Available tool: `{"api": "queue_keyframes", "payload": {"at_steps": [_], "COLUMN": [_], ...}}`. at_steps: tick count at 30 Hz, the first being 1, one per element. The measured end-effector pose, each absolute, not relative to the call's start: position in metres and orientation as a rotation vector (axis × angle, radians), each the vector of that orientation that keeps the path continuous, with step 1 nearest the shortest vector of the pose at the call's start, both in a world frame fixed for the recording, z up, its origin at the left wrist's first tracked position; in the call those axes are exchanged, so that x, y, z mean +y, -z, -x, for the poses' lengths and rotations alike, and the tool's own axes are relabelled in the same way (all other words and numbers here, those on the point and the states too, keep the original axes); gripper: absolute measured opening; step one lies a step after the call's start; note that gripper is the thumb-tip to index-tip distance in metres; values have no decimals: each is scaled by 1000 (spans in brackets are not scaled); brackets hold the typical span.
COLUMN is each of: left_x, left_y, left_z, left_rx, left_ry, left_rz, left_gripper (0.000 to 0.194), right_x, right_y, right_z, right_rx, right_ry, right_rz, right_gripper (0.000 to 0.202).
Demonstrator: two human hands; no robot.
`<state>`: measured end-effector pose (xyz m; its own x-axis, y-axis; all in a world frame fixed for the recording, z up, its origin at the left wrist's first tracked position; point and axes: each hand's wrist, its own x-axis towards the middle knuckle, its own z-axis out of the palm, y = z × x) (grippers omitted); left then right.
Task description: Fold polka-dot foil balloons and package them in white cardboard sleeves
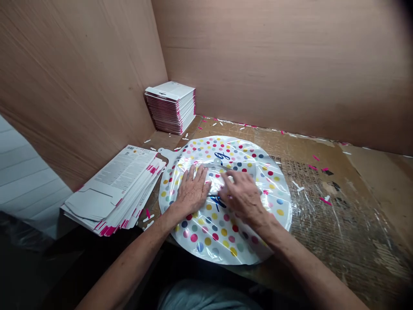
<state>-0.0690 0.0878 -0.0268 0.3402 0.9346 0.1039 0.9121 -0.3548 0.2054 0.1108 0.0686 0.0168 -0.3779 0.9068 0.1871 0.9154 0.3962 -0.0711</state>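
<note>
A round, flat foil balloon with coloured dots and blue lettering lies in front of me, its narrow tail pointing to the upper left. My left hand rests flat on the balloon, left of its middle, with the fingers stretched out. Close by on the right, my right hand bends over the balloon's middle, thumb and fingers drawn together. What these fingers hold is hidden and slightly blurred. A shiny, clear-looking strip lies between the two hands, over the lettering.
A loose pile of printed white card sleeves lies to the left. Behind it, a neat stack of similar cards stands in the corner of the wooden panels. Pink and white paper scraps litter the tape-covered cardboard surface.
</note>
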Motion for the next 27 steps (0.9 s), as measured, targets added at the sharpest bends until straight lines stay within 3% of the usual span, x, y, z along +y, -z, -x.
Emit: {"api": "queue_keyframes", "payload": {"at_steps": [5, 7, 9, 12, 15, 18, 23, 27], "left_x": [94, 98, 101, 105, 106, 106, 105, 103], "left_y": [-10, -21, -24, -16, -11, -13, -11, -3], "left_z": [73, 77, 83, 90, 90, 75, 33, 15], "left_rx": [1676, 1422, 1017, 757, 884, 1140, 1837, 2001], "left_ry": [-126, -185, -218, -131, -158, -343, -320, -245], "left_rz": [-2443, -2630, -2809, -2810, -2637, -2417, -2111, -2102], "left_gripper": [48, 49, 62, 64, 47, 26, 29, 28], "right_x": [70, 64, 53, 37, 40, 61, 90, 104], "right_y": [-8, -6, -3, 5, 13, 15, 0, -21], "right_z": [-78, -98, -130, -176, -195, -188, -163, -147], "right_rx": [-2848, -2916, -2927, -2753, -2313, -1838, -1775, -2013], "right_ry": [168, 179, 112, -162, -547, -688, -432, -152], "right_rz": [1362, 1177, 968, 805, 1085, 1554, 2120, 2415], "right_gripper": [30, 31, 30, 33, 33, 36, 38, 32]}}
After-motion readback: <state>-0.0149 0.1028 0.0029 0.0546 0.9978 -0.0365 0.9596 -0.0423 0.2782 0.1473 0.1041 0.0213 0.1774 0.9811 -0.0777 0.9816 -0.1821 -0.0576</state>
